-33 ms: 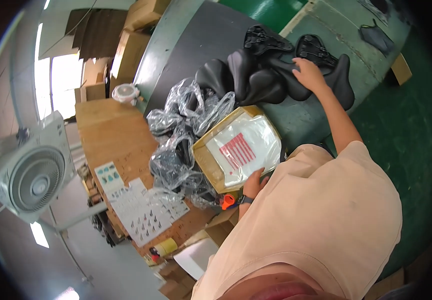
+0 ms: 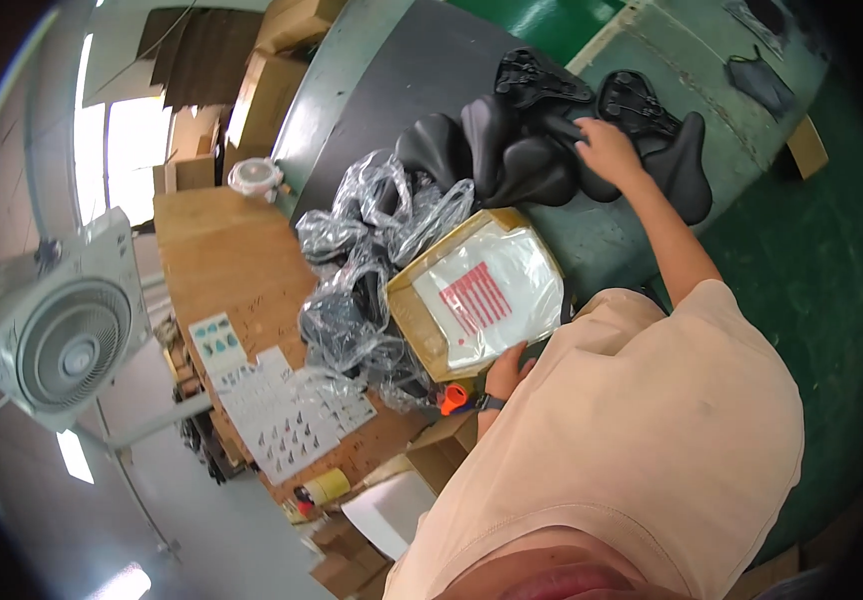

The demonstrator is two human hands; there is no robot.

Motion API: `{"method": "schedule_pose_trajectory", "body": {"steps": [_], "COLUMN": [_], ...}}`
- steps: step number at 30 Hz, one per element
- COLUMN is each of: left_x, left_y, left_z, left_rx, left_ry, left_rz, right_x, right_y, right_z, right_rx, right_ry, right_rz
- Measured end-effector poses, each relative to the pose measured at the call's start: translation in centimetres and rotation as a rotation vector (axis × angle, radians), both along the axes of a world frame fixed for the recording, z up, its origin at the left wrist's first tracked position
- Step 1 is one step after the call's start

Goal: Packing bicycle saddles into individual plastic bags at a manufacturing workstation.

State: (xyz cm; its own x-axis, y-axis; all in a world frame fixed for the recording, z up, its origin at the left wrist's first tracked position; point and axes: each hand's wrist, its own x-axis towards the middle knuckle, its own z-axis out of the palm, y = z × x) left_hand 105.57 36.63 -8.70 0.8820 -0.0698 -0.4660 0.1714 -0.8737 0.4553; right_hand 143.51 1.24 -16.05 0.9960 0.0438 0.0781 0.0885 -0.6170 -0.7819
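Observation:
Several black bicycle saddles [image 2: 537, 170] lie grouped on the green worktable [image 2: 597, 240]. My right hand [image 2: 612, 152] reaches over them, its fingers closed on the edge of one saddle [image 2: 595, 184] in the middle of the group. Two saddles behind it, one a dark upturned saddle [image 2: 637, 103], show their undersides. Beside my body, my left hand [image 2: 507, 375] has its fingers apart at the near edge of a yellowish open box [image 2: 414, 325]. Clear plastic bags [image 2: 512, 275] with red print fill this box. No object shows in the left hand.
Left of the box, saddles wrapped in clear plastic [image 2: 337, 320] are heaped together. A wooden board [image 2: 222, 245] carries picture sheets [image 2: 282, 420]. Further left stands a fan [image 2: 77, 350]. An orange roll-like object [image 2: 454, 398] is near my left wrist. A dark pouch [image 2: 760, 82] lies far right.
The whole view has shifted slightly. My right hand stays at the same saddle, a touch further left on it; my left hand keeps its place by the box.

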Motion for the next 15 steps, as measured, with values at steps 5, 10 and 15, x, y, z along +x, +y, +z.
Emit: {"method": "schedule_pose_trajectory", "body": {"steps": [5, 10, 15], "left_x": [-9.0, -9.5, -11.4], "left_y": [0.5, -4.7, -7.5], "left_z": [-1.5, 1.3, -0.2], "left_rx": [-0.023, -0.026, -0.128], "left_ry": [0.128, 0.323, 0.212], "left_rz": [0.21, 0.423, 0.562], "right_x": [0.1, -0.6, 0.1], "right_y": [12.7, 19.2, 21.3], "right_z": [-1.1, -8.7, -11.0], "right_rx": [-0.524, -0.905, -0.897], "right_ry": [-0.214, -0.534, -0.503], "right_rz": [0.539, 0.691, 0.604]}}
